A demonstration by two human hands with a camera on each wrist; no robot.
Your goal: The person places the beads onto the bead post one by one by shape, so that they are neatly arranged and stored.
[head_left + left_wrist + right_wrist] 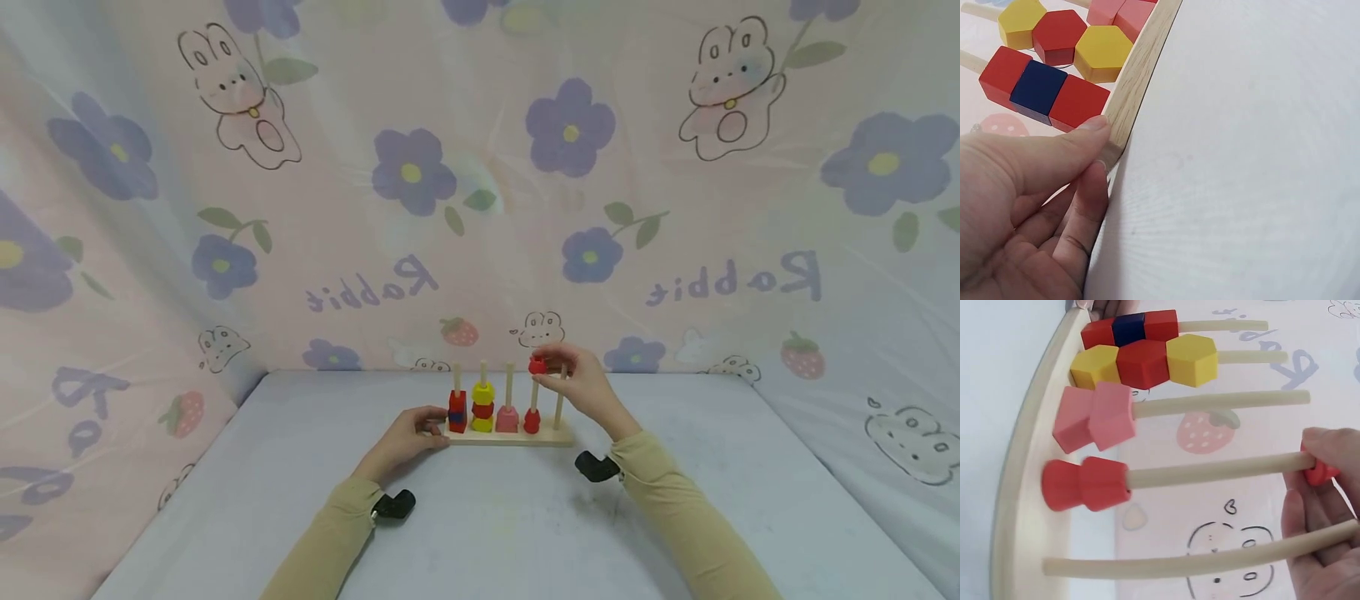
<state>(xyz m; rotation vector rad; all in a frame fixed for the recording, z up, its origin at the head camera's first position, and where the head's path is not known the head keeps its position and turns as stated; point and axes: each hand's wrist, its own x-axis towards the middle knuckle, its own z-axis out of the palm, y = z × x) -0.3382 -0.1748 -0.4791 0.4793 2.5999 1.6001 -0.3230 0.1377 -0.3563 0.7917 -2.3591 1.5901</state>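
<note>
A wooden peg stacker (510, 442) stands upright on the table, its pegs in a row. At its left end my left hand (405, 439) pinches the corner of the base (1138, 81) between thumb and fingers. My right hand (585, 385) pinches a small red block (537, 365) at the tip of the fourth peg (1222, 474); how far the peg enters it is hidden. Lower on that peg sits a waisted red shape (1085, 483). Pink blocks (1094, 417) sit on the third peg. Yellow and red hexagons (1059, 36) fill the second, and red and blue square blocks (1039, 90) the first.
The fifth peg (1197, 559), at the right end, is bare and runs close by the right hand's fingers. A white cloth covers the table (495, 533). Behind it hangs a patterned curtain (495, 225). Black wrist cameras (596, 467) are strapped to both wrists.
</note>
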